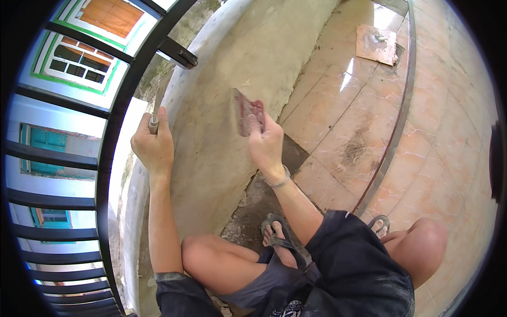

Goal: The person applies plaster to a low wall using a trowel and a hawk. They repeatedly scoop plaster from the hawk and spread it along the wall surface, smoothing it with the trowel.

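My left hand (153, 143) is closed round the pale handle of a thin-bladed hand tool (153, 125), probably a putty knife. Its blade rises past my fingers at the outer edge of a plastered ledge (206, 179). Over the middle of that ledge, my right hand (265, 141) grips a flat, red-stained scraper (247, 113), its straight edge turned left. The scraper is slightly blurred, and I cannot tell whether it touches the plaster. Smooth tan plaster covers the ledge, paler along its left side.
A black metal railing (103, 211) curves along the left, with a dark bar end (182, 55) jutting toward the ledge. Glossy tiles (338, 142) lie to the right, crossed by a raised strip (393, 137). A smeared square board (376, 45) lies at the far right. My sandalled foot (277, 238) is beside the ledge.
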`<state>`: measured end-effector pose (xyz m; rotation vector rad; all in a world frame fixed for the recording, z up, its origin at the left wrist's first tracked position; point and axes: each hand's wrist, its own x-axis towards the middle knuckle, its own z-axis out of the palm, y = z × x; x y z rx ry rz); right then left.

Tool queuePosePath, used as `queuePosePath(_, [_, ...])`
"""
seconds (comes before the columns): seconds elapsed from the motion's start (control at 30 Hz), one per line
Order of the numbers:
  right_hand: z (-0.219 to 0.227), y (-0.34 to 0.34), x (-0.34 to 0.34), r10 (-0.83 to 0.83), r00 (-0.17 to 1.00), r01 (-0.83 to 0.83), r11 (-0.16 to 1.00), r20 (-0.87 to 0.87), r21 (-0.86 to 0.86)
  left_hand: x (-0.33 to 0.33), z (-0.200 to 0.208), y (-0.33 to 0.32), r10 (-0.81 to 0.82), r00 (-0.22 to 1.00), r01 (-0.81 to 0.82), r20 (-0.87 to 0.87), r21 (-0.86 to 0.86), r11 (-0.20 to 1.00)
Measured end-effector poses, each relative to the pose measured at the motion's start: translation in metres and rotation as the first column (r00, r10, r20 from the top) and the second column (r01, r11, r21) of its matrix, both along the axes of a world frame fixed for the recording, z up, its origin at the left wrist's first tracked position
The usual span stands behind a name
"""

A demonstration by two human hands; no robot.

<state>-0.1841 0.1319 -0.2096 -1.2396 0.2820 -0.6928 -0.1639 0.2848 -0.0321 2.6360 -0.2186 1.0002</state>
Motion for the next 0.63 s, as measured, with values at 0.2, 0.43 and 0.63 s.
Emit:
queuePosePath(0.2, [0.019, 0.043, 0.027, -0.194, 0.977, 0.155, 0.927, -0.084, -0.342, 0.000, -0.002, -0.001, 0.006, 0.999, -0.006, 0.033, -0.007, 1.000])
queuePosePath(0.43, [-0.015, 0.019, -0.035, -0.064, 0.988, 0.050, 0.993, -0.139, -0.104, 0.001, 0.001, -0.003, 0.010, 1.000, -0.009, 0.012, -0.093, 0.996])
queuePosePath(0.63, [0.012, 0.011, 0.000, 0.116, 0.877, -0.149, 0.988, -0.466, -0.035, 0.003, -0.001, -0.003, -0.020, 0.998, 0.024, 0.056, -0.062, 0.998])
